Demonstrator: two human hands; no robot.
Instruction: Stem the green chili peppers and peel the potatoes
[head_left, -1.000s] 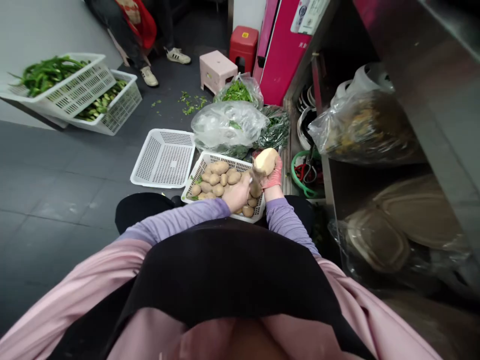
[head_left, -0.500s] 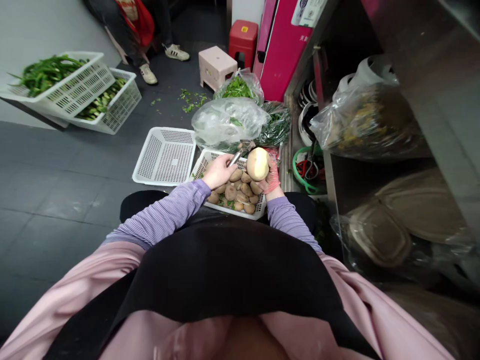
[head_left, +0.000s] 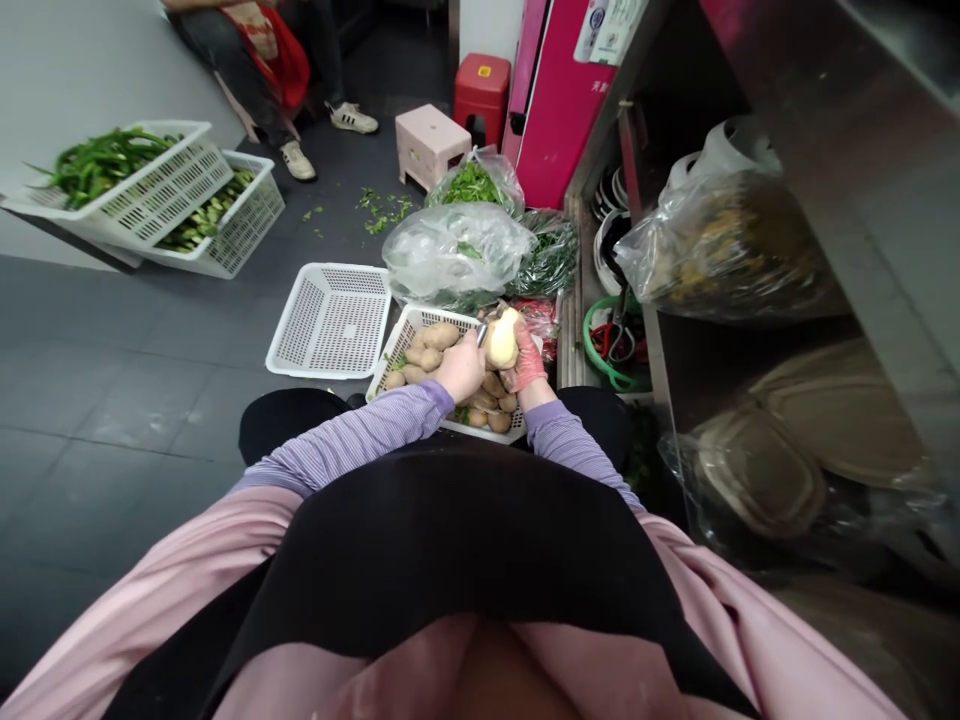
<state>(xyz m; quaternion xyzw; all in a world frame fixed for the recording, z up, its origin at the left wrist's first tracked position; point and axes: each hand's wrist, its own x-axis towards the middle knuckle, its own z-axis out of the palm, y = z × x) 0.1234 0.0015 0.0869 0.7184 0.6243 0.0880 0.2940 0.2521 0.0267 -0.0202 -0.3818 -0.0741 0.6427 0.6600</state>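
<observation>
My left hand (head_left: 463,368) is closed around the handle of a metal peeler (head_left: 481,334), whose head is at the far side of a large potato. That potato (head_left: 502,340) is partly peeled, pale yellow on top with brown skin on its left side. Holding it from the right is my right hand (head_left: 527,362), in a pinkish-red glove. Both hands are above a white plastic basket (head_left: 380,383) between my knees. Unpeeled potatoes (head_left: 431,345) lie in it with a few green leaves; my left hand and forearm hide some of them.
An identical white basket (head_left: 330,320) stands to the left. Bagged greens (head_left: 461,250) lie beyond the potatoes. Stacked vegetable crates (head_left: 150,190), a seated person's shoes (head_left: 298,160) and two stools (head_left: 430,145) are farther off. Metal shelving (head_left: 664,400) and a green basket (head_left: 611,345) border the right.
My left hand with the peeler has moved right and toward me, uncovering potatoes at the basket's left. The held potato has turned and come slightly left and nearer.
</observation>
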